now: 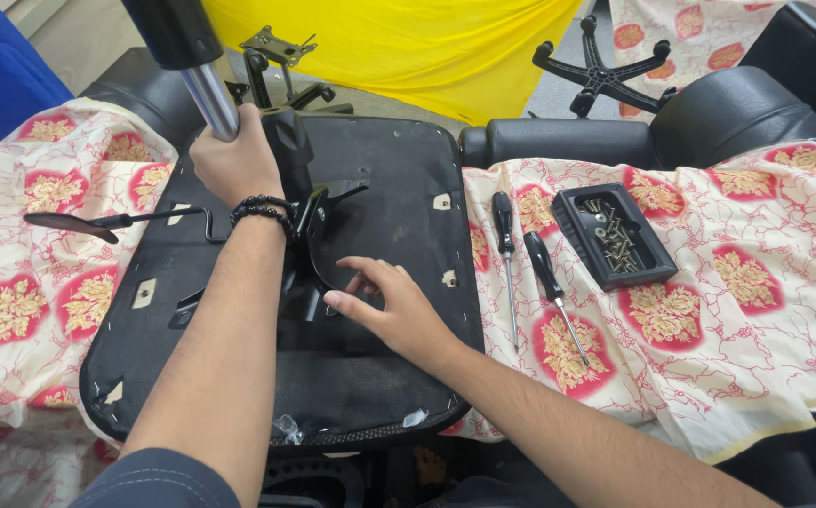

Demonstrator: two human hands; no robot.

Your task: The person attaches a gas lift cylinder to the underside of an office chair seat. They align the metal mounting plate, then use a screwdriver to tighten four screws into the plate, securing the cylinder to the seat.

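Two hands on upturned black seat base (389, 188): left hand (236, 160) gripping chrome cylinder (208, 99).

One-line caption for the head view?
Left hand grips gas cylinder on upturned chair seat; right hand on its mechanism plate.

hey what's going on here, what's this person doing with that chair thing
A person is working on the underside of an upturned office chair seat lying on a floral cloth. Their left hand grips the chrome gas cylinder standing up from the seat's black mechanism, while the right hand rests on the seat base beside that mechanism. Two screwdrivers and a black tray of screws lie to the right, untouched.
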